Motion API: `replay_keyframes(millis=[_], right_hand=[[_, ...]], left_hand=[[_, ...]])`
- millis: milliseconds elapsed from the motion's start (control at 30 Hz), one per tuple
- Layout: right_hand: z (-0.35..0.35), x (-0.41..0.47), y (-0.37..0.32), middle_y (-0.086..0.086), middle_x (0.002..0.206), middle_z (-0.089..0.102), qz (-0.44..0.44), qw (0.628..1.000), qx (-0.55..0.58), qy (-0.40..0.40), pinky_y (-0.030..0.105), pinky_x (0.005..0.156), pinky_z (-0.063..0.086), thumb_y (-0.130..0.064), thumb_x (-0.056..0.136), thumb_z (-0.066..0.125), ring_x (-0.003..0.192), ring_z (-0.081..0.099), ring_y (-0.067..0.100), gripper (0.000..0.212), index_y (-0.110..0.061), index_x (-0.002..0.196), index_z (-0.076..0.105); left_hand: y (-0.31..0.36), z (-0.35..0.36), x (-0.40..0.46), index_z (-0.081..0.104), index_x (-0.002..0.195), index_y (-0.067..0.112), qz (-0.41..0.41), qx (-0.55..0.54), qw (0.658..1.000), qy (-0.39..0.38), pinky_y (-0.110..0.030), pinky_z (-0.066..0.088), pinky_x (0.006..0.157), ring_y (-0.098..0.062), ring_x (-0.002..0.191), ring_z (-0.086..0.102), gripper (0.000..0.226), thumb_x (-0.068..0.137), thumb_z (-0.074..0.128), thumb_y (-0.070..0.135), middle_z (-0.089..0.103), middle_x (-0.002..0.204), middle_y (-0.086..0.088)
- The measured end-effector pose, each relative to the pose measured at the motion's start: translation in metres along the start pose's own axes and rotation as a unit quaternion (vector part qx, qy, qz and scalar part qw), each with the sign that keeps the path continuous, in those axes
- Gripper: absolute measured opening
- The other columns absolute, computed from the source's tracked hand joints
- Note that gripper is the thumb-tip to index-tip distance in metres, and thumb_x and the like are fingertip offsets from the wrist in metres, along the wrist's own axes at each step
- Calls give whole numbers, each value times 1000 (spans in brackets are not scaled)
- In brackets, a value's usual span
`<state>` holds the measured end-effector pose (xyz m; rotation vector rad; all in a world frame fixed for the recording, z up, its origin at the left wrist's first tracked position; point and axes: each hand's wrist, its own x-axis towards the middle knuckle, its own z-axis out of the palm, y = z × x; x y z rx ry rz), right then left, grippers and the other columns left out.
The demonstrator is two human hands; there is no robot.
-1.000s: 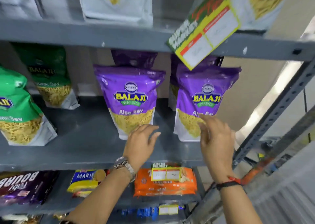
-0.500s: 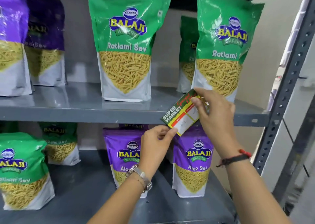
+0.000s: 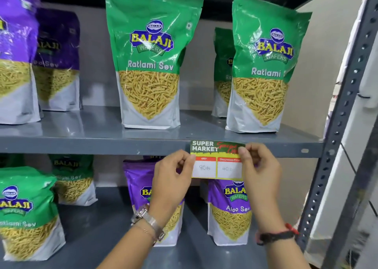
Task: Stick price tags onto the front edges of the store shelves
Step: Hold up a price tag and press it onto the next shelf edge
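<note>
A green and yellow price tag (image 3: 216, 160) reading "SUPER MARKET", with two white price boxes, lies level against the front edge of the grey upper shelf (image 3: 102, 146), its top strip on the edge and the rest hanging below. My left hand (image 3: 173, 178) pinches the tag's left edge. My right hand (image 3: 259, 170) pinches its upper right corner with thumb and forefinger. A watch sits on the left wrist and a dark band on the right.
Green Ratlami Sev bags (image 3: 151, 60) and purple bags (image 3: 55, 60) stand on the upper shelf. Purple Aloo Sev bags (image 3: 231, 209) and green bags (image 3: 24, 211) stand on the lower shelf (image 3: 102, 227). A perforated grey upright (image 3: 339, 125) frames the right side.
The tag was tilted and held in front of the shelf edge; now it is level and laid against the edge. Both hands moved slightly right and hold its two sides.
</note>
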<state>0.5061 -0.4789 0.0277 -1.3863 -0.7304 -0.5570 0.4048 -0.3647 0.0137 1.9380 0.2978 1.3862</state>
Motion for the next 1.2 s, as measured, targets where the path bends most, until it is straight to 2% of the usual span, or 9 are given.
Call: replay_keyframes(millis=[67,200,400,500,567,633,767,933,1200], right_hand=[[5,-1,7,-11,64,55,39,999,12,-4,6,58,40,-3,82,62,58,53,-5,35,-32,67,51],[13,5,12,-8,63,56,66,997,26,2,31,65,46,-4,78,67,61,54,12,35,-33,66,49],[14,9,13,-12,59,55,46,999,-16,14,7,52,41,-10,76,71,51,52,-3,35,-32,60,49],[11,12,10,-10,54,53,44,998,-47,7,4,48,39,-10,73,73,49,52,-5,31,-25,60,49],[8,14,7,-1,60,55,25,996,-89,-2,8,50,39,-13,70,76,54,54,5,24,-18,67,53],[3,18,2,6,79,56,-14,989,-148,-11,27,64,42,-15,67,79,73,54,23,25,-14,80,59],[-2,28,-7,5,111,58,-64,958,-263,-98,37,83,28,-24,72,74,105,41,30,37,-22,107,62],[-1,30,-8,-5,99,68,-39,954,-269,-123,29,59,5,-29,77,70,107,45,22,17,-30,93,67],[-2,33,-17,-6,99,69,-9,951,-279,-130,31,58,4,-30,77,69,107,45,20,16,-32,93,67]], left_hand=[[-1,-6,5,43,51,18,11,54,998,-11,-21,26,42,-8,44,32,37,85,57,17,47,45,15],[-2,-8,8,36,49,22,-3,132,991,-23,-28,26,45,-13,41,26,41,86,54,26,46,45,17],[1,-8,6,36,49,21,-9,165,986,-21,-28,25,44,-20,41,30,41,85,56,26,33,35,1],[9,-12,9,47,55,16,-3,227,974,-17,-29,32,45,-25,47,44,34,83,58,31,34,40,6],[14,-17,14,50,60,15,36,265,963,20,-29,33,48,-28,57,51,31,80,59,36,38,46,8],[16,-21,22,53,72,15,103,291,951,37,-32,34,56,-27,68,50,29,76,54,44,48,61,3],[16,-20,42,61,95,19,132,284,949,-45,-33,27,81,-22,94,49,30,75,60,41,63,98,-4],[21,-15,48,65,79,12,91,210,972,-56,-38,37,78,-29,88,55,7,76,68,17,68,87,-8],[21,-14,45,63,85,11,101,225,968,-51,-33,32,75,-28,91,53,9,80,64,18,66,92,-6]])
